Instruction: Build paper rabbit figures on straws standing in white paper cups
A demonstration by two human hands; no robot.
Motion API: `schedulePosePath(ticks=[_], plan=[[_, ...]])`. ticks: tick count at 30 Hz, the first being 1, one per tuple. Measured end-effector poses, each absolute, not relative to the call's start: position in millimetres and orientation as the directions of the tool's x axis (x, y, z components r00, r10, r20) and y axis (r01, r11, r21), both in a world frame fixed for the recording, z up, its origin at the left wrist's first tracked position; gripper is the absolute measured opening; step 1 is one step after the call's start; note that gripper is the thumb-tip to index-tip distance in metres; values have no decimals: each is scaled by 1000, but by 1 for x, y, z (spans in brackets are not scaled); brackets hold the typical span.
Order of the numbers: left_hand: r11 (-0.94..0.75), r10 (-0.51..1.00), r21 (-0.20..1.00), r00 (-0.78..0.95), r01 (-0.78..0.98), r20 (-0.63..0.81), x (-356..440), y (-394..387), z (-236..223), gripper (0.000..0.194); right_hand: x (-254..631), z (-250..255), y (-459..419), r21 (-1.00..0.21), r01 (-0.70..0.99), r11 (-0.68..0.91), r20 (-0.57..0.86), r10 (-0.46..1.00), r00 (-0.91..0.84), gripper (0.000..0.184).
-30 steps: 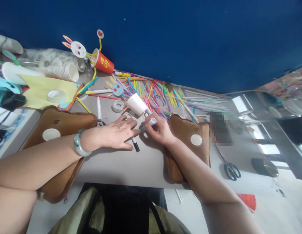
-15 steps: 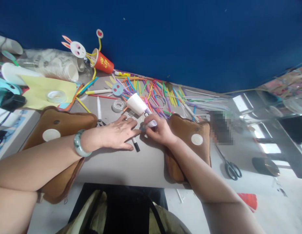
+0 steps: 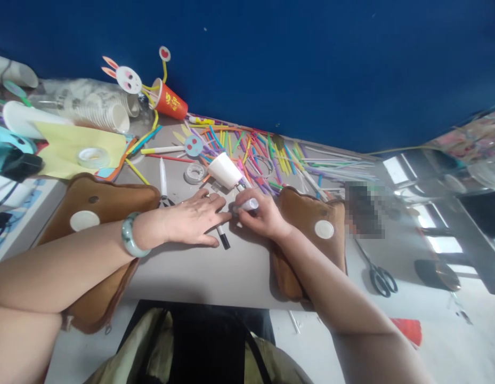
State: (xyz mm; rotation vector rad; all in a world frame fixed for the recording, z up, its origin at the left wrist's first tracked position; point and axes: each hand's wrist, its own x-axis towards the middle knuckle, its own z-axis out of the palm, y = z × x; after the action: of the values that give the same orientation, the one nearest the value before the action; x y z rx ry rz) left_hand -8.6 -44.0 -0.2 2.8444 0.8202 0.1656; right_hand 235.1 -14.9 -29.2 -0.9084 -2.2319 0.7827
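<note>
Little had moved since the earlier frame: only the upper end of the white marker [image 3: 251, 205] in the right hand [image 3: 262, 212] had tipped slightly toward the person. Thumb and fingers of that hand pinched the marker low, close above the table [image 3: 191, 280]. The left hand [image 3: 195, 217] was spread palm down, index finger reaching toward the marker's lower end, where a small grey patch [image 3: 234, 210] was too blurred to make out. A black-capped pen [image 3: 224, 240] poked out from beneath it. Good control seemed to call for the left fingers flat and clear of the tip, and a light, steady pinch. Just beyond was a white cup [image 3: 224, 170], with a tape roll [image 3: 189, 180] to its left and coloured straws [image 3: 282, 161] behind. Brown cushions [image 3: 289, 240] lay under both arms; scissors [image 3: 380, 281] rested past the right one.
</note>
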Motion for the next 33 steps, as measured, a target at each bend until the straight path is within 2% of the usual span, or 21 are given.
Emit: schedulePosePath(ticks=[4,6,9,11,14,21,25,33], plan=[[-826,543,216,838,521,56,-8,-44,-2,49,234,-30,-15,-687,418,594,269,742,-614,13],[-828,540,219,839,516,67,-9,-44,-3,48,233,-28,-14,-695,438,571,301,783,-544,12],[-833,534,226,841,506,85,-11,-43,-5,42,234,-21,-15,-778,390,492,335,851,-405,5],[-835,530,228,843,501,89,-12,-43,-4,40,236,-16,-16,-824,358,440,328,884,-333,7],[-839,524,212,848,500,74,-11,-43,-2,41,236,-8,-17,-820,426,383,273,915,-297,10],[-817,545,256,837,517,50,-9,-43,-1,47,233,-3,-21,-664,605,441,43,830,-557,4],[-814,550,253,834,523,46,-8,-43,-3,48,231,-4,-22,-548,690,472,-8,822,-569,1],[-820,546,225,837,526,35,-8,-42,-2,50,228,-5,-23,-388,783,487,-55,835,-547,9]])
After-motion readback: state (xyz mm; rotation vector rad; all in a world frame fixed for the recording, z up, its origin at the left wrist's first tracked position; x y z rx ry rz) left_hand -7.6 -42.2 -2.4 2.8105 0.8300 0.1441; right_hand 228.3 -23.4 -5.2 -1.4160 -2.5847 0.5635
